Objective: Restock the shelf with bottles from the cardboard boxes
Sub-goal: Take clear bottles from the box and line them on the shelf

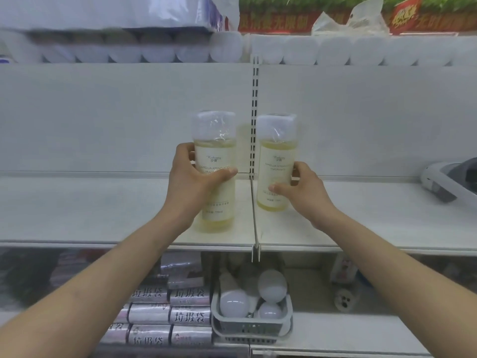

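1. Two clear bottles of pale yellow liquid, caps film-wrapped, are held upright at the middle shelf [77,202]. The left bottle [215,156] is left of the metal divider [254,210] and the right bottle [277,161] is right of it.
2. The left hand [191,184] grips the left bottle round its label; the right hand [304,192] grips the right bottle likewise.
3. Whether either base rests on the shelf cannot be told.
4. Recommended: seat each base flat, label forward and clear of the divider, before letting go.
5. Below: light bulbs [272,282] in a grey basket [251,329], with bin-bag rolls [189,315] beside it.
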